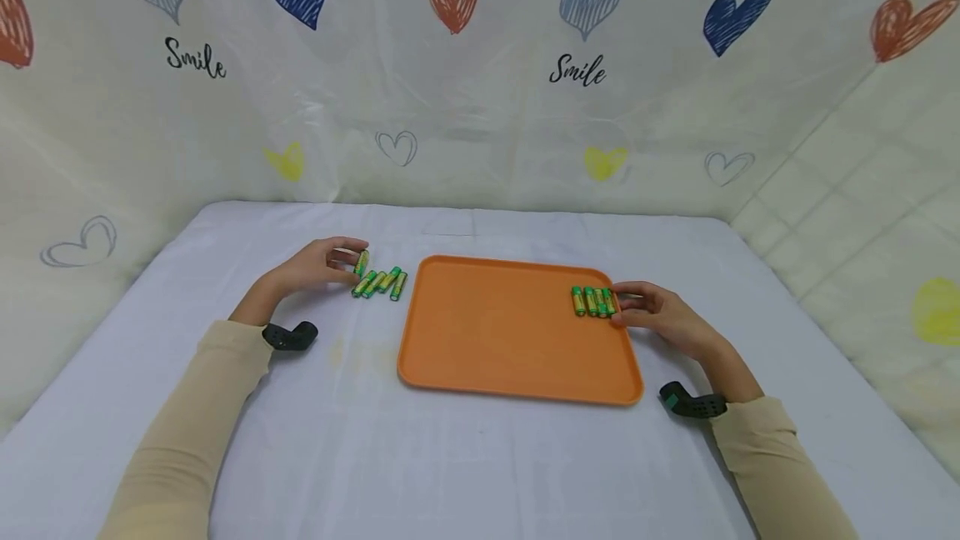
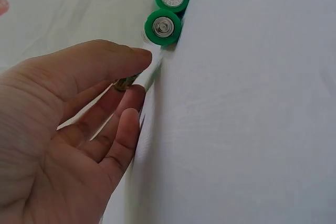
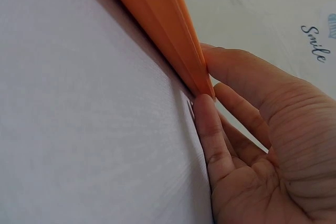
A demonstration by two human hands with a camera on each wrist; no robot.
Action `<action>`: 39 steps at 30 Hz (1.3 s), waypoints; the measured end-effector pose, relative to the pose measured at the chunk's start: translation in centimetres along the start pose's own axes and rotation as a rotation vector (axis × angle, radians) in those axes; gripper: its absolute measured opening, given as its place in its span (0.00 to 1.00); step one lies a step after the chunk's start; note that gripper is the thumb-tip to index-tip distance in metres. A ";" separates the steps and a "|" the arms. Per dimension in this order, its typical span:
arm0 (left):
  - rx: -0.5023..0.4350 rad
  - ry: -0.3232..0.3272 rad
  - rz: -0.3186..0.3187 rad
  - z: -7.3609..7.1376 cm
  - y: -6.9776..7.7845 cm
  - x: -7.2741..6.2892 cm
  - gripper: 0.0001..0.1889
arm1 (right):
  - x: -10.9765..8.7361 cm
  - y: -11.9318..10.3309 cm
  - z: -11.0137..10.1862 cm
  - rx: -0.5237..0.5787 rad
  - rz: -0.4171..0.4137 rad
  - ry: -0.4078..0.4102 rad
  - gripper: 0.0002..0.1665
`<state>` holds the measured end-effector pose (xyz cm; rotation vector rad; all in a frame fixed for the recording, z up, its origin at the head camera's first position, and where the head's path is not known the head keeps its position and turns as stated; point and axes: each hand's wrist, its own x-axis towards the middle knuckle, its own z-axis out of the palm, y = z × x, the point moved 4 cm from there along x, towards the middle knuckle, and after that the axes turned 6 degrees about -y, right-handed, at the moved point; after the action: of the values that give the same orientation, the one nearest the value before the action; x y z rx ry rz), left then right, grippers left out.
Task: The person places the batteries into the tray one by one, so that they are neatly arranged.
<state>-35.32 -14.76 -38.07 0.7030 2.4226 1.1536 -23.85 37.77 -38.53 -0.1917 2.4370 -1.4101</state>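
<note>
My left hand [image 1: 318, 263] pinches a green-and-gold battery [image 1: 362, 262] between thumb and fingers. In the left wrist view only a sliver of that battery [image 2: 126, 82] shows behind the thumb. Several loose batteries [image 1: 379, 282] lie slanted on the cloth just in front of it. Over the right rim of the orange tray [image 1: 487, 340] reaches my right hand [image 1: 660, 315]. Its thumb and a finger hold the ends of the outermost battery [image 1: 610, 301] in a short side-by-side row on the tray. The rim hides this battery in the right wrist view.
A white cloth [image 1: 450, 465] covers the table. Behind it hangs a pale curtain [image 1: 510, 107] printed with hearts. Dark devices are strapped at the left wrist [image 1: 291, 336] and the right wrist [image 1: 692, 402].
</note>
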 end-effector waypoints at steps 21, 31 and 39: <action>-0.071 0.074 0.067 0.2 1.5 1.0 0.34 | -0.4 -0.1 0.6 0.007 -0.009 0.006 0.38; -0.071 0.042 0.102 1.1 2.7 2.2 0.33 | -0.6 0.0 0.6 -0.002 -0.006 0.019 0.38; -0.039 0.021 0.124 1.7 3.7 2.8 0.33 | -0.6 -0.3 0.8 -0.013 -0.010 0.017 0.38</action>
<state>-35.65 -10.13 -36.48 0.8429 2.3956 1.2579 -23.00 37.15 -38.52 -0.1963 2.4630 -1.4060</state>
